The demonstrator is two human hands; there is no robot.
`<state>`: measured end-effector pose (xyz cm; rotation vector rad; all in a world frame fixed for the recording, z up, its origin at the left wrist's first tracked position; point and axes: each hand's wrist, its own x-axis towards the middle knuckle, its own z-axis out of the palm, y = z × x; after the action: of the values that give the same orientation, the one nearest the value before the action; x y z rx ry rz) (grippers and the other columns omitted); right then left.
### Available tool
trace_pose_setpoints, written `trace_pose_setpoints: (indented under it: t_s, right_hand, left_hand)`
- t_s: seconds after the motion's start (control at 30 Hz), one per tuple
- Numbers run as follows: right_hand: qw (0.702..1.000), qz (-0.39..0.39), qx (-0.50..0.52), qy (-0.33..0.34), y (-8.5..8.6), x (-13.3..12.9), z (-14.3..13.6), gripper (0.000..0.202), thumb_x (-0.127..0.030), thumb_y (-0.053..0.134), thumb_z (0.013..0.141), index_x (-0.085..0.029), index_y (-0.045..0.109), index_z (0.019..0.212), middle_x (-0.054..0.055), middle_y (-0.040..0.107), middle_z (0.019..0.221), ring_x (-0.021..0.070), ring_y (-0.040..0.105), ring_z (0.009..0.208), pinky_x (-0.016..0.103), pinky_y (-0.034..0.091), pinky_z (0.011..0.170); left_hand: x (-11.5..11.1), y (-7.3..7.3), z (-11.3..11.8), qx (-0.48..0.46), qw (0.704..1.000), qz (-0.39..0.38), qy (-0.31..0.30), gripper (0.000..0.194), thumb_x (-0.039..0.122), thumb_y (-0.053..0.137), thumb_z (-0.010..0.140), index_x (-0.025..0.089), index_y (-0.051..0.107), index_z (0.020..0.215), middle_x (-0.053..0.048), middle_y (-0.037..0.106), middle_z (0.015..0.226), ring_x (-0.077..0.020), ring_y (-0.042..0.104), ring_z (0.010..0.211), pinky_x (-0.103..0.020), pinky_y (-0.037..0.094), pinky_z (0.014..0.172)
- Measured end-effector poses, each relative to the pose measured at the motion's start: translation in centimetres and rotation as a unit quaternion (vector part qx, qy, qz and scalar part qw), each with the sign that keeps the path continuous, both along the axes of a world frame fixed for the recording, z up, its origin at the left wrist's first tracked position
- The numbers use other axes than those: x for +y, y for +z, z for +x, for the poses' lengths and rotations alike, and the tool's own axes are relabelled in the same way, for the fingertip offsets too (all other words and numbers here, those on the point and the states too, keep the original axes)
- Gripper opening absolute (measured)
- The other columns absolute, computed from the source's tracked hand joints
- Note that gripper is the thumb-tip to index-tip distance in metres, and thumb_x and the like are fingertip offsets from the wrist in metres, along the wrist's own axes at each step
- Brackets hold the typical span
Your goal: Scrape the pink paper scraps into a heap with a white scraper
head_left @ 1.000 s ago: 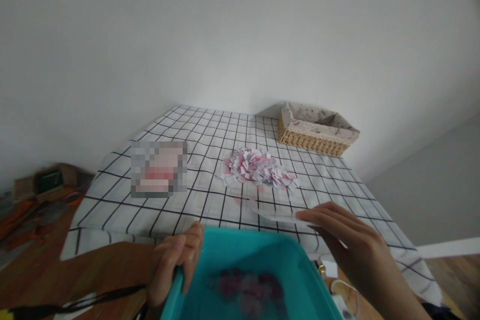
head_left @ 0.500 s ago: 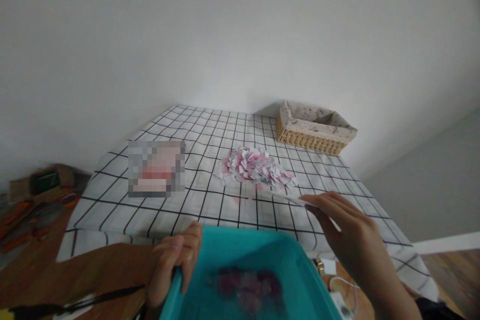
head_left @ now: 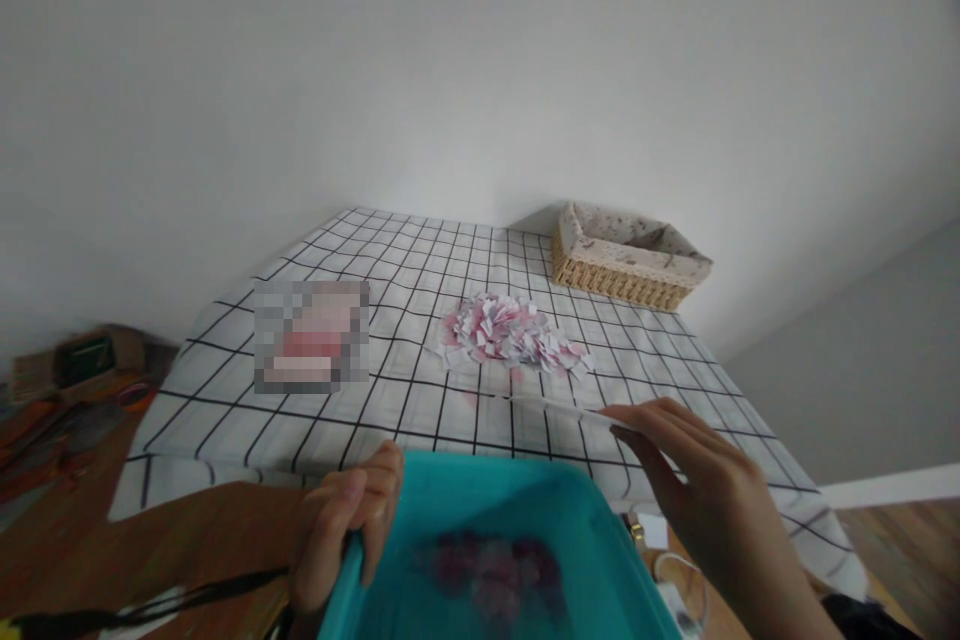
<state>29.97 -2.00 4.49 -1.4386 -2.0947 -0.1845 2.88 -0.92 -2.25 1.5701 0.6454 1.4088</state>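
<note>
My left hand (head_left: 352, 515) is closed around the left rim of a teal plastic tub (head_left: 480, 480), which is held at the table's front edge. Dark reddish and pinkish contents lie blurred in the tub's bottom. Between the thumb and fingers of my right hand (head_left: 686, 470) is a thin white sheet (head_left: 562, 409), seen almost edge-on just in front of the scraps. A heap of small white and pink paper scraps (head_left: 510, 332) lies on the checked tablecloth (head_left: 420, 410), with a few loose pieces near its front.
A wicker basket (head_left: 630, 265) with a patterned cloth lining stands at the back right of the table. On the left lies a pixelated, unreadable item (head_left: 311, 335). An open cardboard box (head_left: 97, 355) is on the floor at left. A white wall rises behind the table.
My right hand has come slightly nearer with the white sheet, drawing it away from the heap toward the tub. My left hand keeps its hold on the tub's rim.
</note>
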Motion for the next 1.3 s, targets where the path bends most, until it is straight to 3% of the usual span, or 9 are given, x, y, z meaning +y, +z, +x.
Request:
trace_pose_setpoints:
  t_s: [0.2, 0.4, 0.5, 0.53, 0.67, 0.83, 0.93, 1.07, 1.3]
  right_hand:
    - [0.999, 0.019, 0.004, -0.041, -0.6, 0.7, -0.2, 0.019, -0.016, 0.045, 0.089, -0.017, 0.063, 0.091, 0.005, 0.067, 0.077, 0.0175, 0.064, 0.072, 0.027, 0.049, 0.058]
    - [0.999, -0.019, 0.044, -0.011, -0.4, 0.4, -0.7, 0.015, -0.018, 0.047, 0.089, -0.020, 0.062, 0.089, 0.003, 0.066, 0.077, 0.0151, 0.063, 0.071, 0.025, 0.049, 0.061]
    - [0.999, -0.035, 0.037, 0.003, -0.5, 0.5, -0.8, 0.017, -0.016, 0.045, 0.089, -0.019, 0.061, 0.090, 0.003, 0.065, 0.074, 0.0153, 0.062, 0.070, 0.026, 0.048, 0.061]
    - [0.999, -0.036, 0.034, 0.012, -0.5, 0.5, -0.8, 0.017, -0.015, 0.045, 0.089, -0.019, 0.061, 0.090, 0.003, 0.065, 0.073, 0.0153, 0.062, 0.069, 0.026, 0.048, 0.060]
    - [0.994, -0.075, 0.047, 0.063, -0.2, -0.1, -0.3, 0.021, -0.011, 0.044, 0.088, -0.021, 0.062, 0.092, 0.003, 0.065, 0.077, 0.0146, 0.062, 0.071, 0.025, 0.049, 0.061]
    - [0.971, -0.162, 0.105, 0.144, 0.7, -1.6, 1.0, 0.023, -0.010, 0.045, 0.088, -0.024, 0.062, 0.094, 0.002, 0.066, 0.081, 0.0140, 0.063, 0.077, 0.024, 0.051, 0.065]
    - [0.983, -0.115, 0.102, 0.101, 1.0, -1.4, 1.2, 0.017, -0.014, 0.049, 0.087, -0.024, 0.062, 0.093, 0.002, 0.066, 0.081, 0.0150, 0.064, 0.078, 0.022, 0.051, 0.063]
    - [0.995, -0.036, 0.083, 0.044, 1.2, 0.2, 0.5, 0.012, -0.018, 0.052, 0.086, -0.022, 0.062, 0.087, 0.002, 0.066, 0.076, 0.0151, 0.064, 0.072, 0.022, 0.050, 0.060]
    - [0.998, -0.022, 0.045, 0.036, 0.7, 3.0, -2.5, 0.019, -0.017, 0.046, 0.088, -0.020, 0.064, 0.092, 0.003, 0.068, 0.077, 0.0164, 0.063, 0.073, 0.027, 0.049, 0.062]
  left_hand:
    - [0.2, -0.2, -0.2, 0.017, 1.000, -0.006, -0.004, 0.061, 0.024, 0.017, 0.096, 0.017, 0.036, 0.039, 0.003, 0.042, 0.038, -0.0125, 0.042, 0.042, -0.033, 0.037, 0.066]
    - [-1.2, 0.4, 0.4, 0.036, 0.999, 0.010, 0.029, 0.062, 0.027, 0.019, 0.096, 0.017, 0.034, 0.037, 0.004, 0.042, 0.031, -0.0114, 0.042, 0.033, -0.034, 0.039, 0.061]
    - [-2.1, -1.2, 0.9, 0.002, 0.998, -0.011, 0.056, 0.063, 0.027, 0.017, 0.095, 0.017, 0.031, 0.035, 0.004, 0.041, 0.028, -0.0118, 0.041, 0.030, -0.037, 0.040, 0.067]
    - [-2.3, -1.9, 0.9, 0.028, 0.997, -0.055, 0.053, 0.061, 0.025, 0.018, 0.095, 0.017, 0.033, 0.037, 0.004, 0.045, 0.030, -0.0126, 0.044, 0.033, -0.037, 0.041, 0.070]
    - [-2.3, -3.8, 0.6, 0.025, 0.995, -0.082, 0.053, 0.066, 0.031, 0.018, 0.096, 0.017, 0.033, 0.033, 0.002, 0.041, 0.030, -0.0128, 0.040, 0.036, -0.032, 0.039, 0.057]
    - [-1.9, -2.1, 0.0, 0.052, 0.997, -0.021, 0.056, 0.065, 0.027, 0.018, 0.097, 0.017, 0.035, 0.035, 0.002, 0.046, 0.031, -0.0115, 0.044, 0.036, -0.030, 0.039, 0.057]
    - [-1.8, -0.3, 0.0, 0.068, 0.994, 0.007, 0.080, 0.064, 0.024, 0.018, 0.097, 0.017, 0.034, 0.035, 0.005, 0.046, 0.029, -0.0103, 0.046, 0.033, -0.030, 0.043, 0.063]
    - [-1.4, 1.2, 0.1, 0.050, 0.997, 0.040, 0.053, 0.063, 0.029, 0.018, 0.096, 0.018, 0.032, 0.036, 0.006, 0.042, 0.029, -0.0099, 0.042, 0.028, -0.030, 0.045, 0.060]
    - [0.4, 0.6, 0.0, 0.027, 0.998, -0.031, 0.039, 0.062, 0.026, 0.019, 0.095, 0.020, 0.032, 0.035, 0.002, 0.042, 0.032, -0.0142, 0.042, 0.037, -0.033, 0.043, 0.063]
